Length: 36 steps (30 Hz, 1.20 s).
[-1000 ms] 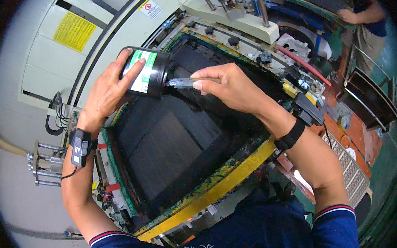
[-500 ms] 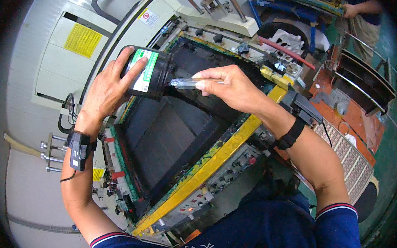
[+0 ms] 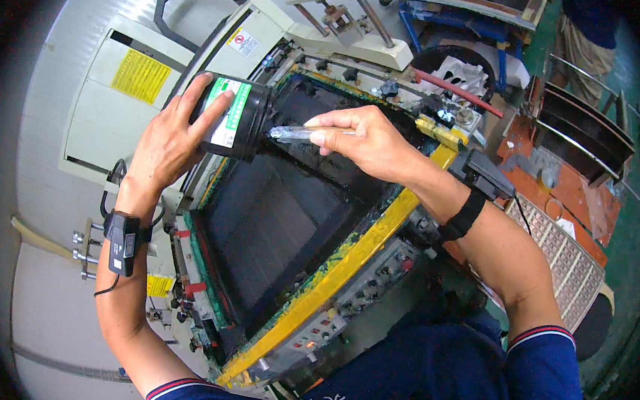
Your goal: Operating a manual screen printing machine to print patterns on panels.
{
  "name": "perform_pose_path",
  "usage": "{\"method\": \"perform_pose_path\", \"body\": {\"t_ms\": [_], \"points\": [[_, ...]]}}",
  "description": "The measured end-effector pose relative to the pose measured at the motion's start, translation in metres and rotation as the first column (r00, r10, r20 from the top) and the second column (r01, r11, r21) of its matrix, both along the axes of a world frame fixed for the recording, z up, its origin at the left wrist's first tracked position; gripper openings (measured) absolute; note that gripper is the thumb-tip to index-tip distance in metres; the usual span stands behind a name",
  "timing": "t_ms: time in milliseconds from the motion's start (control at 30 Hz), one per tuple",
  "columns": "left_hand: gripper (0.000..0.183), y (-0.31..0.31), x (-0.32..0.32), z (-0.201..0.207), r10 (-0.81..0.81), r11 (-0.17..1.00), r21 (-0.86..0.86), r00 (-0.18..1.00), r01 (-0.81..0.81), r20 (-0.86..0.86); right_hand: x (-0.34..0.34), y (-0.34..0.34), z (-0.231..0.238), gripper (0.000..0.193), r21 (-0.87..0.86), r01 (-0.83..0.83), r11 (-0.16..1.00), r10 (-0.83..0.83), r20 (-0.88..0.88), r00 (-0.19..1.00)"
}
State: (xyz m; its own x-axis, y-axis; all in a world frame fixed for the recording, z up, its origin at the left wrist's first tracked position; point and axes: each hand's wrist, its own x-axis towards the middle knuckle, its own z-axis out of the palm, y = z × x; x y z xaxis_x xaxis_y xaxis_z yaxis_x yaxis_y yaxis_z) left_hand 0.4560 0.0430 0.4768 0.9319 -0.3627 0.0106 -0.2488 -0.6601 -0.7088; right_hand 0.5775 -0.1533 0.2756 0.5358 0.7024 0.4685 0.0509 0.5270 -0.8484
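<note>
My left hand (image 3: pixel 168 137) is wrapped round a black plastic tub (image 3: pixel 254 123) with a green and white label. The tub lies tipped on its side, its mouth end toward the right. Just right of that end, a clear flat spatula-like tool (image 3: pixel 295 133) is pinched in my right hand (image 3: pixel 362 142), its tip smeared with something dark. Both hands are above a dark mesh screen (image 3: pixel 266 211) in a frame on a screen-printing machine. The inside of the tub is hidden from this angle.
A yellow bar (image 3: pixel 328 283) stained with ink runs along the machine's near side, above a control panel (image 3: pixel 317 331). On the right are a printed sheet (image 3: pixel 563 257), an orange board (image 3: pixel 572 201) and a black bin (image 3: pixel 488 70). Another person's legs (image 3: pixel 583 59) show at the far right.
The view has shifted slightly, while both hands keep their grips over the screen. At the far right, the other person's hand has gone out of sight.
</note>
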Motion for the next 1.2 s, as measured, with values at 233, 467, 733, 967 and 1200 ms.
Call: {"method": "perform_pose_path", "body": {"t_ms": [233, 467, 733, 967, 1200], "points": [[0.073, 0.004, 0.003, 0.008, -0.035, 0.999, 0.04, 0.999, 0.034, 0.021, 0.002, 0.005, 0.006, 0.029, -0.002, 0.013, 1.0, -0.013, 0.015, 1.0], [0.078, 0.007, 0.008, 0.014, -0.045, 0.997, 0.06, 0.999, 0.044, 0.015, 0.005, 0.009, 0.009, 0.029, -0.003, 0.038, 0.999, -0.038, 0.028, 0.999], [0.087, 0.013, 0.014, 0.019, -0.004, 0.998, 0.068, 1.0, 0.004, 0.013, 0.006, 0.017, 0.012, 0.028, 0.059, 0.077, 0.995, -0.079, 0.027, 0.996], [0.086, 0.017, 0.015, 0.02, -0.004, 0.995, 0.097, 1.0, 0.002, 0.023, 0.006, 0.025, 0.012, 0.027, 0.066, 0.081, 0.995, -0.081, 0.009, 0.997], [0.086, 0.018, 0.016, 0.021, 0.041, 0.995, 0.093, 0.999, -0.041, 0.009, 0.007, 0.028, 0.015, 0.027, 0.059, 0.072, 0.996, -0.072, 0.013, 0.997]]}}
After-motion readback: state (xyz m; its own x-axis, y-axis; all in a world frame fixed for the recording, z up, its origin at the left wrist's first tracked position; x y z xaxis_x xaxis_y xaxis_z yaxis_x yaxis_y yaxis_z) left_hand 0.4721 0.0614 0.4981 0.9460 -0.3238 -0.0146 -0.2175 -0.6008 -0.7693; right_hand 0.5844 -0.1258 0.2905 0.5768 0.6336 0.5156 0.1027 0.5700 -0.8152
